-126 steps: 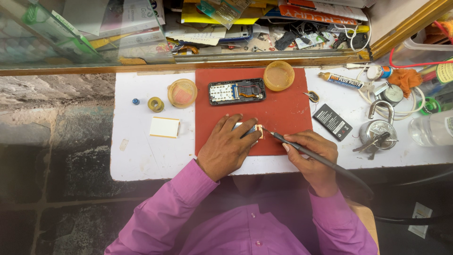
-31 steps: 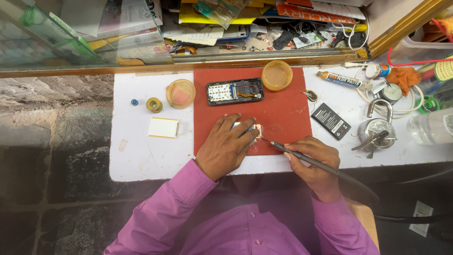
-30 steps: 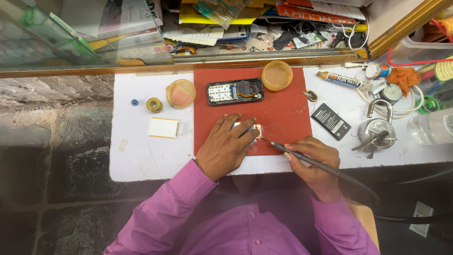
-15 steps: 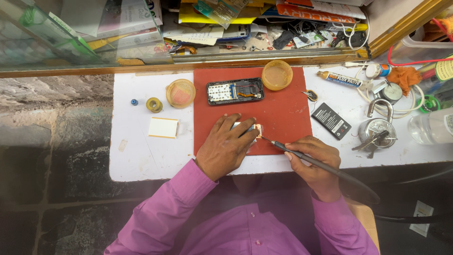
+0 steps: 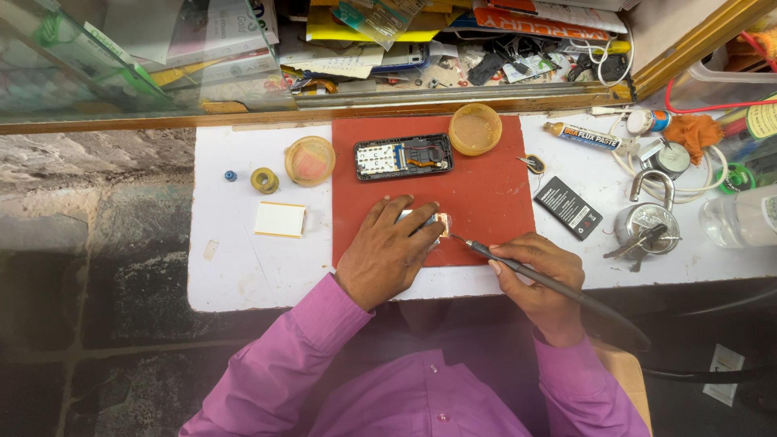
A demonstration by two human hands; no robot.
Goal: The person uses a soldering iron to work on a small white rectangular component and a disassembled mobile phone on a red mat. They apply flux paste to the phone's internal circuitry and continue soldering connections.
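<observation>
My left hand [image 5: 390,252] presses down on a small circuit board [image 5: 437,224] lying on the red mat [image 5: 486,194]; most of the board is hidden under my fingers. My right hand [image 5: 538,275] grips a dark soldering iron [image 5: 558,290] like a pen, its tip touching the board's right edge. Farther back on the mat lies an opened phone body [image 5: 403,157] with its inside exposed, and a round yellowish lid [image 5: 475,129] beside it.
On the white table [image 5: 243,267]: a phone battery [image 5: 569,207], a tube of paste [image 5: 584,135], a metal stand [image 5: 647,222], a white pad [image 5: 280,219], a tape roll [image 5: 264,180], a round tin [image 5: 309,160]. A cluttered shelf [image 5: 453,48] runs behind.
Almost nothing differs. Both hands stay in place, the iron's tip remaining at the board's edge; the view has shifted only slightly.
</observation>
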